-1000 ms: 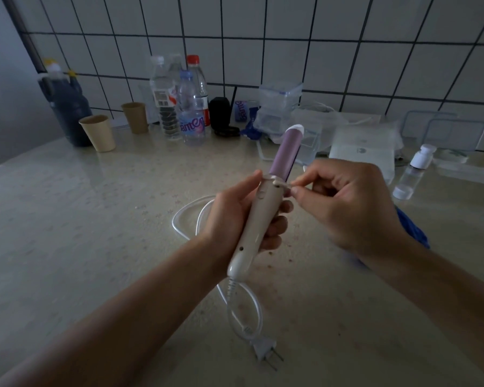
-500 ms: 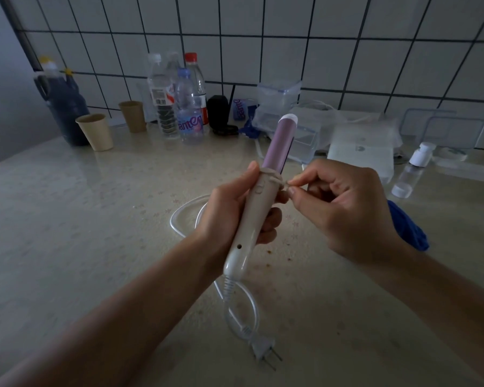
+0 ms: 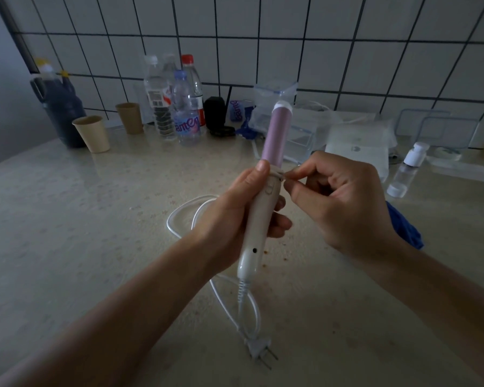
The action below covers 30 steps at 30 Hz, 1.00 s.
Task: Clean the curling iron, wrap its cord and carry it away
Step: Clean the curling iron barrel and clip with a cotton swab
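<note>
The curling iron has a pink barrel with a white tip and a cream handle. It stands nearly upright above the counter. My left hand grips the handle, thumb up near the barrel's base. My right hand pinches something small and pale at the collar where barrel meets handle; what it is I cannot make out. The white cord loops on the counter behind my left hand and under the handle, ending in a two-pin plug lying near the front.
A blue cloth lies behind my right wrist. Along the tiled wall stand a dark jug, two paper cups, several water bottles, clear boxes and a small white-capped bottle. Brown crumbs dot the counter.
The curling iron has tilted more upright and risen slightly. Both hands keep the same holds.
</note>
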Tool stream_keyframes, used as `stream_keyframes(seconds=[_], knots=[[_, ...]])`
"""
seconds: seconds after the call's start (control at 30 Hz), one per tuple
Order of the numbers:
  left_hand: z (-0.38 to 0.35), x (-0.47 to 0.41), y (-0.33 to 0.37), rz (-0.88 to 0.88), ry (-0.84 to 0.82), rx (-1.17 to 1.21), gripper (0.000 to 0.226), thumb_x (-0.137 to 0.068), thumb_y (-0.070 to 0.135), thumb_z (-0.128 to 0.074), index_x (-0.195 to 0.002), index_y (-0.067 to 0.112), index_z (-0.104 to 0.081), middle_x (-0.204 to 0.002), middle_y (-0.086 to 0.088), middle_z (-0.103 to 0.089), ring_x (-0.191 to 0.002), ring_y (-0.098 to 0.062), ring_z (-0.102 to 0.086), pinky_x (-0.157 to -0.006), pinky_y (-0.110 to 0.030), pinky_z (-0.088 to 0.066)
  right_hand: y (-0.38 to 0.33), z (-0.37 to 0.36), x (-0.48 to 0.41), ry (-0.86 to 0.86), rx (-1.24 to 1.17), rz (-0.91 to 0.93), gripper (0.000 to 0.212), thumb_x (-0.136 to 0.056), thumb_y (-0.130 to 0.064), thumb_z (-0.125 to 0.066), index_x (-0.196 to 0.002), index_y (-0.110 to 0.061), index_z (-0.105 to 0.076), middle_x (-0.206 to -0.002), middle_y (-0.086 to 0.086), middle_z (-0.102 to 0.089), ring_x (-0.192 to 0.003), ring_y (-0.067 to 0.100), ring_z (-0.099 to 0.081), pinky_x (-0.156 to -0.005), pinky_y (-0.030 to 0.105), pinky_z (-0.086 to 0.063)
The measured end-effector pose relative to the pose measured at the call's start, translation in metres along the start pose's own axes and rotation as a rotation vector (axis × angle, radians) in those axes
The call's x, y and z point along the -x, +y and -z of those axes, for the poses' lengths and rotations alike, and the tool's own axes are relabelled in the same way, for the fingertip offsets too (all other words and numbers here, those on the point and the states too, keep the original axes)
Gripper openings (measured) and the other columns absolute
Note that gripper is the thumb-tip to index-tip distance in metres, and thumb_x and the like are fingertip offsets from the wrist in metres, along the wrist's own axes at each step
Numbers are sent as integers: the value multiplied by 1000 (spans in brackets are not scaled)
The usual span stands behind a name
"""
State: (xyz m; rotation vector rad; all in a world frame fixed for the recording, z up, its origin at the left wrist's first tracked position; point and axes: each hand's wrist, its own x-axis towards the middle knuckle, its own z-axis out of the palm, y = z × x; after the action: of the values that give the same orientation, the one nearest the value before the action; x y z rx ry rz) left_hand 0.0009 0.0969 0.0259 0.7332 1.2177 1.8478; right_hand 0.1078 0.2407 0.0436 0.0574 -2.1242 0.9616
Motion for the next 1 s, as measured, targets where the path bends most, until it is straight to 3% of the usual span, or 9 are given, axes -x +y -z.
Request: stream_keyframes(seconds=[0.1,0.2,0.33,0.47,0.67,0.8,0.9,1.0], knots=[[-1,0,-2,14,28,-26,70,-91,69,-48,-119,5,-57,-83,-2,-64,-54,-11,-56,-48,-23,-49,1,2,-2,7,9,-22,15,-92,-2,-75,-78,-8,-71,-48,5,-53,-41,22,-44,-40,27,-37],[-1,-1,-4,45,31,4,72,-101,68,-29,-102,3,-60,-72,0,-63,-47,-10,-49,-42,-23,-42,0,-1,2,-9,-12,-41,14,-93,-3,-75,-81,-10,-72,-50,6,-54,-39,15,-43,-42,19,-36],[0,-3,-3,54,5,-2,66,-106,62,-31,-88,7,-63,-65,0,-60,-45,-11,-49,-41,-23,-41,1,-3,3,-28,-11,-44,14,-93,-5,-75,-82,-12,-72,-50,5,-54,-40,10,-42,-42,20,-36],[1,-4,-5,73,32,27,67,-105,62,-36,-74,13,-70,-63,-3,-55,-50,-13,-51,-45,-24,-42,-1,-9,8,-78,-15,-42,16,-93,-5,-74,-80,-14,-72,-49,4,-54,-40,19,-45,-40,31,-40],[3,-7,-8,87,19,115,65,-103,62,-39,-85,7,-68,-73,-6,-61,-53,-14,-54,-44,-25,-45,4,-2,2,-33,-1,-55,16,-93,-4,-74,-80,-13,-71,-52,5,-55,-40,17,-44,-40,23,-38],[6,-6,-7,81,26,113,66,-103,62,-39,-76,13,-72,-68,-3,-61,-53,-13,-55,-47,-25,-46,0,-10,9,-80,-29,-54,15,-94,-5,-73,-82,-14,-71,-51,5,-55,-40,19,-45,-40,27,-40],[6,-7,-6,91,30,159,64,-102,63,-40,-84,10,-70,-68,-5,-62,-53,-14,-55,-46,-25,-46,1,-9,11,-64,-45,-52,17,-94,-5,-73,-82,-17,-71,-53,3,-58,-41,16,-48,-40,28,-42],[7,-9,-4,80,40,190,63,-101,64,-41,-83,12,-72,-63,-3,-60,-50,-13,-55,-48,-25,-47,-8,-21,28,-209,-118,-30,12,-94,-16,-72,-85,-23,-73,-60,1,-65,-43,15,-53,-38,32,-45]])
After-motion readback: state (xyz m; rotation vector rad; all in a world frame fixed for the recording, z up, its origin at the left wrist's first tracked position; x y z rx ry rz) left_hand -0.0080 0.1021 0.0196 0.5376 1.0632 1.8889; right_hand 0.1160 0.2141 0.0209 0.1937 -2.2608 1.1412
